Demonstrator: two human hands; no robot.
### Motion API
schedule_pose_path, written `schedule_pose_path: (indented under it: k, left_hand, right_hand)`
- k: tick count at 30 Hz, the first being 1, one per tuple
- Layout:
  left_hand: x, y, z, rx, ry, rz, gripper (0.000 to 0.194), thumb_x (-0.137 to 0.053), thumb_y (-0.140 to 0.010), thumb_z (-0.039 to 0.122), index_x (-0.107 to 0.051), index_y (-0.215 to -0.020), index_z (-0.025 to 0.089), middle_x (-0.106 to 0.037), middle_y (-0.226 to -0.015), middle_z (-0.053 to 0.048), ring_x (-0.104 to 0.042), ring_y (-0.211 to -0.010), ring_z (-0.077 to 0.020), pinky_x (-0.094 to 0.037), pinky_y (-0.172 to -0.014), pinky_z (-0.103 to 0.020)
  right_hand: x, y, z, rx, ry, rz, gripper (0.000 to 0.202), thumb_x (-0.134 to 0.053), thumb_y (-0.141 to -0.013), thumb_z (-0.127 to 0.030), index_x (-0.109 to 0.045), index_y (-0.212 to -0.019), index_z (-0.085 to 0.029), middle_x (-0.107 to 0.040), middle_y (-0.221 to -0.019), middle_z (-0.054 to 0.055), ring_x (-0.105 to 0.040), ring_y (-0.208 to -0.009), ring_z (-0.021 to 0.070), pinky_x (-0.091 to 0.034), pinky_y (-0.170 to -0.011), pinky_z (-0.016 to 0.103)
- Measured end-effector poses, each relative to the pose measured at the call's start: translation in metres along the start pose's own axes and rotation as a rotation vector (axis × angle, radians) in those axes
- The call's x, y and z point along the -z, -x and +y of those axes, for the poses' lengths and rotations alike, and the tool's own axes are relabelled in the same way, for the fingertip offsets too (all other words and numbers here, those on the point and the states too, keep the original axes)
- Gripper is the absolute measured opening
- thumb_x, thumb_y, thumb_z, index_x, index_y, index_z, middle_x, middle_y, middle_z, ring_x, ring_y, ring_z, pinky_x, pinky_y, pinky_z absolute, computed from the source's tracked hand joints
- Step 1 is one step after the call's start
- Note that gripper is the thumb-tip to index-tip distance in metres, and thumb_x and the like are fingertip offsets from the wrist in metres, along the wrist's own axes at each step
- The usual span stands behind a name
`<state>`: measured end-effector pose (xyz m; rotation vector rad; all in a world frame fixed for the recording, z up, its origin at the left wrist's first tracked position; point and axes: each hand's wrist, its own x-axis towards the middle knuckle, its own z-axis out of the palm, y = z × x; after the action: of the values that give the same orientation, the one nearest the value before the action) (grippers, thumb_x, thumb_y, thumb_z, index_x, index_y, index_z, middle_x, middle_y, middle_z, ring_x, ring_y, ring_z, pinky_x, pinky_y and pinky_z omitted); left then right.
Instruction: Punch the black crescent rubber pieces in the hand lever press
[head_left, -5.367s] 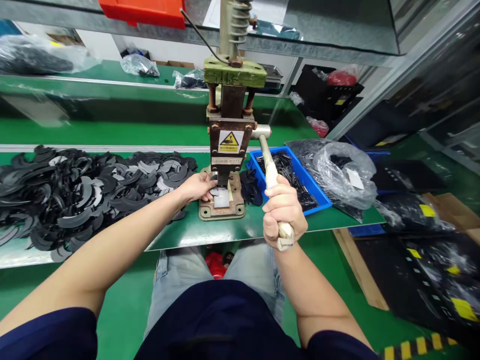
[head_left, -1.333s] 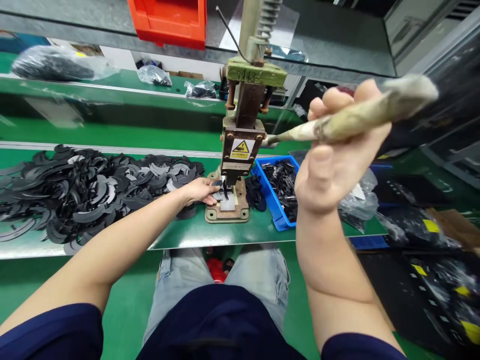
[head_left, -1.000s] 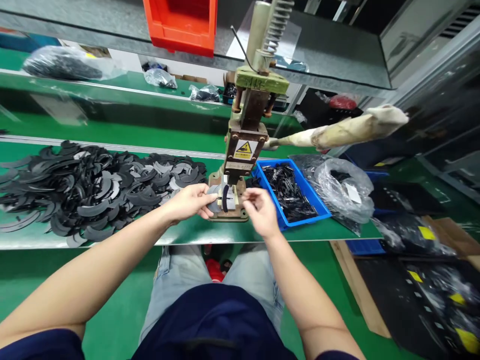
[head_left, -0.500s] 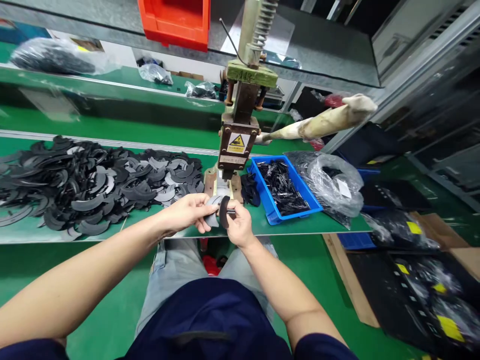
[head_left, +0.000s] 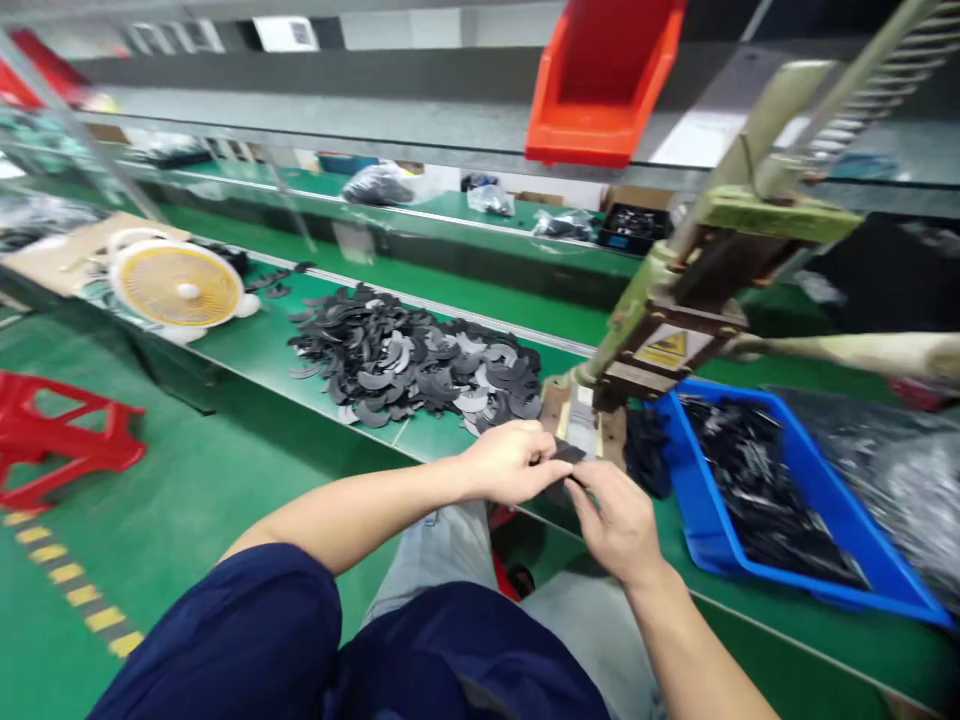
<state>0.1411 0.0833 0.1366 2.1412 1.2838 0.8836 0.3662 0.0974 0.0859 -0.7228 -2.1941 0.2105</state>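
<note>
White and yellow, a caged fan [head_left: 180,285] rests on the green workbench [head_left: 270,345], left of heaped grey and black crescent pieces [head_left: 420,365]. The left hand [head_left: 514,462] and right hand [head_left: 619,520], fingers closed, pinch a dark piece [head_left: 570,453] between them, just in front of the lever press [head_left: 712,285]. Far right, a blue bin [head_left: 697,515] contains slender black parts [head_left: 765,490].

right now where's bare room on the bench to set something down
Toward the front, bare bench shows between the fan and the pile of curved pieces; a narrow strip fronts the blue bin. Crowded: around the press, where left hand and right hand hold a dark piece.
</note>
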Motion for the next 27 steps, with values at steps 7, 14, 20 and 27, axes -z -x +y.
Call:
schedule_pose_path:
  k: [7,14,20,27]
  left_hand:
    - [0.004,0.017,-0.016,0.261,0.5,0.145,0.034,-0.087,-0.082,0.039,-0.06,-0.098,0.025,-0.069,-0.099,-0.008,-0.063,-0.076,-0.0184,-0.051,-0.062,-0.035]
    - [0.039,0.064,-0.056,0.417,0.825,0.128,0.044,-0.082,-0.083,0.06,-0.071,-0.104,0.023,-0.078,-0.084,-0.01,-0.074,-0.066,-0.0239,-0.062,-0.059,-0.039]
    - [0.149,0.117,-0.165,0.569,0.106,0.733,0.037,-0.07,-0.092,0.049,-0.079,-0.113,0.02,-0.082,-0.108,-0.009,-0.077,-0.097,-0.027,-0.063,-0.096,-0.042]
    - [0.335,0.115,-0.296,0.877,-0.608,0.816,0.044,-0.065,-0.096,0.034,-0.073,-0.131,0.008,-0.073,-0.138,-0.02,-0.066,-0.133,-0.0348,-0.045,-0.12,-0.048]
  right_hand:
    - [-0.002,-0.017,-0.009,0.134,-0.003,0.04,0.031,-0.072,-0.091,-0.01,-0.07,-0.12,-0.02,-0.078,-0.105,0.009,-0.075,-0.093,0.0196,-0.063,-0.083,0.034]
    - [-0.022,-0.029,-0.02,0.127,-0.008,-0.014,0.039,-0.071,-0.093,-0.015,-0.067,-0.131,-0.021,-0.079,-0.119,0.011,-0.077,-0.111,0.0227,-0.067,-0.097,0.038]
    - [-0.027,-0.012,-0.017,0.045,-0.063,-0.048,0.029,-0.067,-0.095,-0.015,-0.072,-0.123,-0.022,-0.079,-0.117,0.009,-0.078,-0.11,0.0205,-0.068,-0.095,0.033]
    - [-0.033,-0.022,-0.029,0.065,-0.062,-0.131,0.024,-0.068,-0.095,-0.018,-0.073,-0.118,-0.023,-0.081,-0.11,0.008,-0.08,-0.103,0.02,-0.07,-0.088,0.029]
